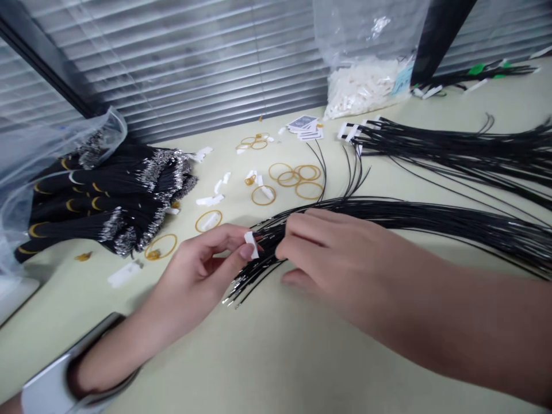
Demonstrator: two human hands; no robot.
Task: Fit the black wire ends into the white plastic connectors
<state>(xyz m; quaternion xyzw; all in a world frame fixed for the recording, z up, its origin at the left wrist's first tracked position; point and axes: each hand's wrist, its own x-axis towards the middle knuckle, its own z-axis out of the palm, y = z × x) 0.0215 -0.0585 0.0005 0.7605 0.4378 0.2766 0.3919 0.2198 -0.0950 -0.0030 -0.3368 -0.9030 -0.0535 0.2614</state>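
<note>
Forearms reach in from the bottom edge, and the right hand (340, 259) is the largest thing in view. Its fingers (302, 230), pressed together and curled, close over a long black wire bundle (409, 218) that lies across a pale table (276, 356). Just left of the right hand, the left hand (202, 270) pinches a small white tab (251, 244) between thumb and forefinger, right at the bundle's ends; its other fingers are curled and partly hidden.

Beyond the wire bundle, a second black bundle (452, 146) has white tabs along its ends, while the bundle in hand shows only the pinched tab. To its left lie silver-tipped wire bunches (116, 201) bound with yellow loops, partly under clear plastic. Farther off, beyond the wire bundle, stands a clear bag of white tabs (362, 86), and a good heap remains inside. Rubber bands (297, 181) and loose white tabs (210, 200) are scattered left of the bundle's far end, near a small stack of printed cards (304, 126).
</note>
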